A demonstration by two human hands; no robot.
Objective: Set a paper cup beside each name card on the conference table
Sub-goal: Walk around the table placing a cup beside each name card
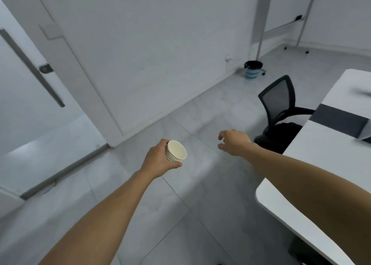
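Note:
My left hand (pixel 158 160) grips a stack of several nested white paper cups (pixel 176 151), rims tilted toward me, held above the tiled floor. My right hand (pixel 233 142) hovers in the air to the right of the stack, fingers loosely curled, holding nothing. The white conference table (pixel 321 164) runs along the right edge of the view, with a dark band (pixel 341 120) across its top. A blurred shape (pixel 364 92) lies near the table's far right edge; I cannot tell what it is. No name card is recognisable in view.
A black mesh office chair (pixel 281 108) is tucked against the table's left side. A small waste bin (pixel 253 69) stands by the far wall. A glass door with a long bar handle (pixel 30 66) is at left. A whiteboard stand (pixel 301 24) is at the back right.

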